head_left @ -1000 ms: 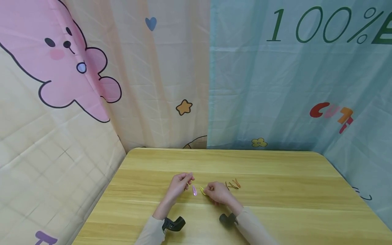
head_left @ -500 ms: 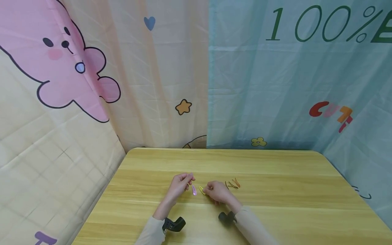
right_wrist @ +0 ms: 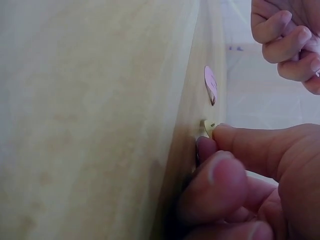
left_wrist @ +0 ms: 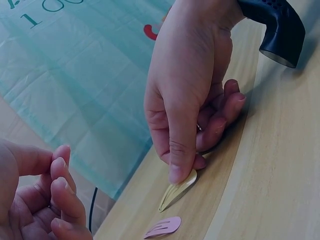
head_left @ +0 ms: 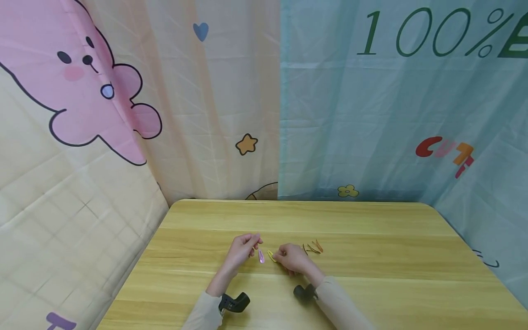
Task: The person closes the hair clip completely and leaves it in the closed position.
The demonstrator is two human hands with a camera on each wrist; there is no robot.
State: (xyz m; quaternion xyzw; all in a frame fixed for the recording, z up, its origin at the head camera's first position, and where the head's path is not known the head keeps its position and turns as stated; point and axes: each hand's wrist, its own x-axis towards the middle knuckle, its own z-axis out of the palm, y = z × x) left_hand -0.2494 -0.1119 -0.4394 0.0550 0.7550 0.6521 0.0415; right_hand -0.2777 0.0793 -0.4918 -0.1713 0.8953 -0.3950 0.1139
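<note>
My right hand [head_left: 294, 257] pinches one end of a yellow snap hair clip [left_wrist: 178, 191] between thumb and forefinger, down at the wooden tabletop. Beside it lies a pink snap hair clip [head_left: 261, 256], apart from the yellow one. My left hand [head_left: 240, 250] hovers just left of the pink clip, with its fingers loosely curled and nothing visible in them. In the right wrist view the pink clip [right_wrist: 211, 85] shows whole, while fingertips cover much of the yellow clip [right_wrist: 208, 128].
Several brown and orange hair clips [head_left: 314, 248] lie in a loose group right of my right hand. The wooden table [head_left: 371, 293] ends at patterned curtains [head_left: 350, 114] behind it. A black camera mount [head_left: 234, 302] sits on the left wrist.
Both hands stay almost in place, the right still pinching the yellow clip. The whole head view has shifted very slightly; the clips keep their arrangement.
</note>
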